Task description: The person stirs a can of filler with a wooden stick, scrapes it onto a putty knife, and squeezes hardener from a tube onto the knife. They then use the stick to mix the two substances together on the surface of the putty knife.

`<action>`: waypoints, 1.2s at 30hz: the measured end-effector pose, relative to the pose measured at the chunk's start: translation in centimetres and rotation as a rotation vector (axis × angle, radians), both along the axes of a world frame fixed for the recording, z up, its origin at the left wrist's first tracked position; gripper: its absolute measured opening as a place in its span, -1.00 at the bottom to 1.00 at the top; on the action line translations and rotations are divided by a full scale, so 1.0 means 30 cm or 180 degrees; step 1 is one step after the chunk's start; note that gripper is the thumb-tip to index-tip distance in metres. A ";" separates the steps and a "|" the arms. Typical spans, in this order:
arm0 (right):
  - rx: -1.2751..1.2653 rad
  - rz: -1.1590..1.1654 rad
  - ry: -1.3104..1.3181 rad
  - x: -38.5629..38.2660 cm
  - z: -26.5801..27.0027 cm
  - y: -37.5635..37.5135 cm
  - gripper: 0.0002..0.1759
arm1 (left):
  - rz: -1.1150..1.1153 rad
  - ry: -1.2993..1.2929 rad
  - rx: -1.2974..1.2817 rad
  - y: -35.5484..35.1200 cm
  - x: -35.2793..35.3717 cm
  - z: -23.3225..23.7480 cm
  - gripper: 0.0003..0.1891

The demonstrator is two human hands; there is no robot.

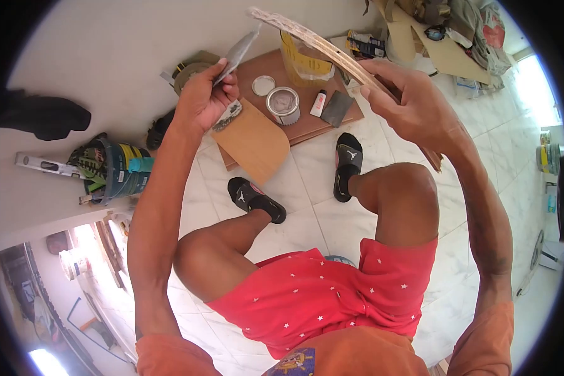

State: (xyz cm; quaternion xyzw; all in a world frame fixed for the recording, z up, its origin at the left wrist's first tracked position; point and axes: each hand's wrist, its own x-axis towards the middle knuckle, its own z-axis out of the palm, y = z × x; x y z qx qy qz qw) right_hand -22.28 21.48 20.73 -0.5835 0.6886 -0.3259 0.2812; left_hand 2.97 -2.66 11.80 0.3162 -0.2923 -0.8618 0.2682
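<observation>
My left hand (210,94) is closed round a flat grey blade-like piece (238,55) that points up and to the right. On the right, my right hand (413,100) grips a long, thin wooden strip (319,45), its far end raised toward the wall and its lower end below my wrist. The strip and the grey piece are apart, though their far ends are near each other. Below and between my hands, an open can (283,105) of greyish paste stands on a brown board (307,125), beside a round lid (263,85).
A small white bottle (318,103), a dark square sheet (338,109) and a yellow-printed bag (304,62) are on the board. A tan panel (250,141) overlaps its edge. A tool bucket (116,169) stands at left; cardboard (445,50) and bags lie at upper right.
</observation>
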 end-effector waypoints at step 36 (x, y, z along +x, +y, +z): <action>-0.1261 0.0985 0.1542 0.035 0.303 0.521 -0.45 | 0.0421 -0.0420 -0.1178 0.615 0.260 0.454 -0.79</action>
